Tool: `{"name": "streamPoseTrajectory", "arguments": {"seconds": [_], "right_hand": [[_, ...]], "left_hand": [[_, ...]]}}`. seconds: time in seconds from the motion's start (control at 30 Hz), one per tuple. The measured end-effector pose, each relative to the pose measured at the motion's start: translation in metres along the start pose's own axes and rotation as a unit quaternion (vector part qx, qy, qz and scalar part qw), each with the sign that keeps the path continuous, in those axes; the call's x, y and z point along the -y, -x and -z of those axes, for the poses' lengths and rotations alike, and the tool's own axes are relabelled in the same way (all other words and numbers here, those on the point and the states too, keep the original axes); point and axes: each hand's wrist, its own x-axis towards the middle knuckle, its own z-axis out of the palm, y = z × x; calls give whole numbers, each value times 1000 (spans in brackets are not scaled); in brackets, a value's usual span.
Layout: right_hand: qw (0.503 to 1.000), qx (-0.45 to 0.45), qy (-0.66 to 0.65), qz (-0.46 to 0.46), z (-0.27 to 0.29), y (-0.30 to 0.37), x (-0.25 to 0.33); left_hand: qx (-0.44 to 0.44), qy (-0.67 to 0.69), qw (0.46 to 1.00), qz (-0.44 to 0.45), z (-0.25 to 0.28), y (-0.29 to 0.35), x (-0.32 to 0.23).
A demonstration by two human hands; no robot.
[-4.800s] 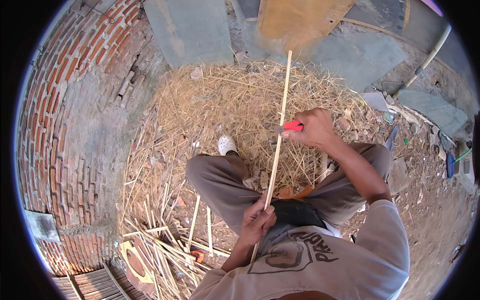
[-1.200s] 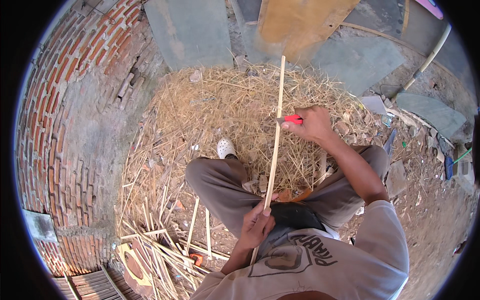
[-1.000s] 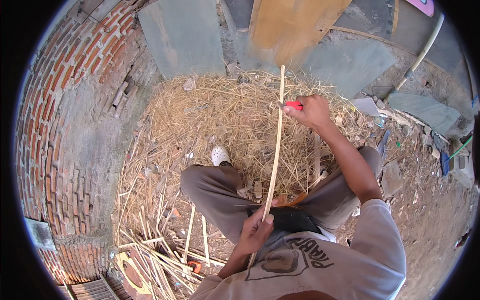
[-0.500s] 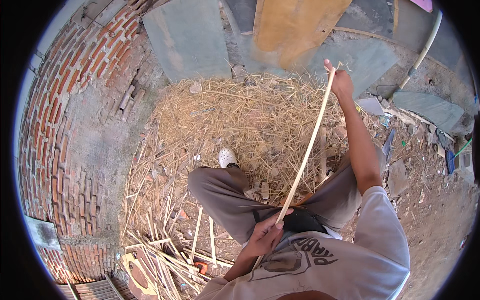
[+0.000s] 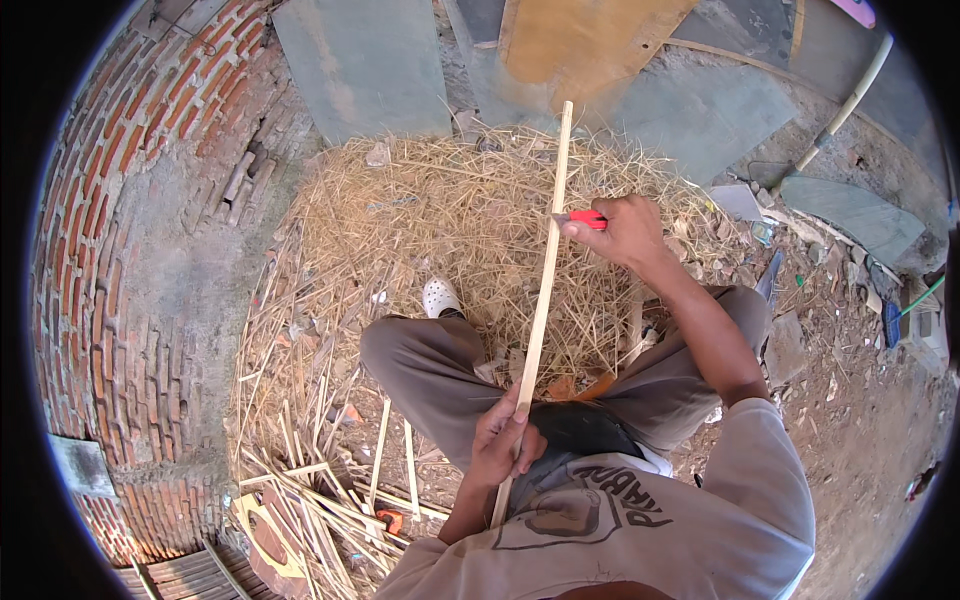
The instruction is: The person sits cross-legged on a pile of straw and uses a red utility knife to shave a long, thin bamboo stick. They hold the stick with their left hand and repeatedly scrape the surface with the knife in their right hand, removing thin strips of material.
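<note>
A long pale strip, bamboo by its look [image 5: 547, 290], slants from my lap up and away over the shavings. My left hand [image 5: 507, 436] is closed around its lower part, near my waist. In my right hand [image 5: 628, 232] is a red-handled knife [image 5: 586, 219], gripped with the fingers wrapped round it. Its blade touches the strip along the upper part, from the right side. A dark pad or cloth [image 5: 585, 432] lies across my lap under the strip.
Thin shavings [image 5: 450, 215] cover the ground ahead of my white shoe [image 5: 440, 298]. Cut strips [image 5: 310, 520] are heaped at lower left, with an orange object [image 5: 391, 521] among them. A brick wall [image 5: 110, 300] rises on the left. Boards [image 5: 365, 70] lean at the far side.
My right hand has come back toward me from the strip's far end, and the red knife now shows against it. The strip stands more upright, still in my left hand.
</note>
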Motion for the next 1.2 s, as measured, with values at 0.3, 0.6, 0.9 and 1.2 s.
{"name": "streamPoseTrajectory", "arguments": {"seconds": [0.3, 0.6, 0.9, 1.2], "right_hand": [[998, 43, 42, 36, 7, 2, 14], [993, 10, 8, -117, 7, -26, -26], [1000, 8, -9, 15, 4, 10, 9], [988, -33, 40, -147, 17, -31, -46]], "left_hand": [[-37, -87, 995, 1, -1, 4, 0], [-35, -194, 980, -3, -14, 16, 0], [-64, -212, 975, -7, -13, 21, 0], [-5, -241, 971, -11, -19, 23, 7]]}}
